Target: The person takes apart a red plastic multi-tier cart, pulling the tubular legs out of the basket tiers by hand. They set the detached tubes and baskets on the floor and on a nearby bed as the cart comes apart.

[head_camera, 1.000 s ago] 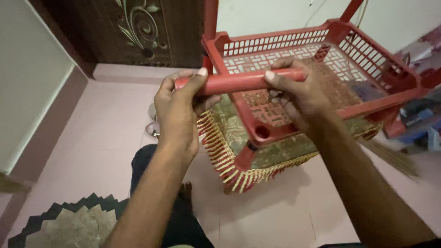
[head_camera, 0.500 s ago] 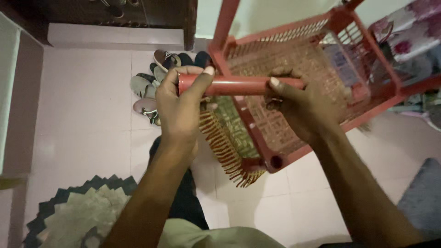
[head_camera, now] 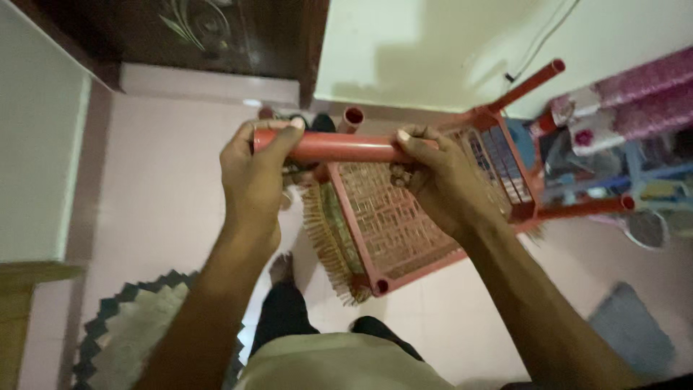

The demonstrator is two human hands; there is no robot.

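Head view: L hand [head_camera: 253,177] & R hand [head_camera: 440,180] grip clamped on red tube [head_camera: 339,147], above red rack [head_camera: 404,224].

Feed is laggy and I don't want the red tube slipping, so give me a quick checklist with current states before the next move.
1. Left hand wrapped around the red tube near its end: ok.
2. Right hand gripping the tube's other end: ok.
3. Tube roughly level between both hands: ok.
4. Corner socket on the red lattice shelf open and visible: ok.
5. Tube seated in any socket: cannot tell, the right hand hides that end.
6. Floor below clear: not ok, a fringed mat and the person's foot lie under the shelf.
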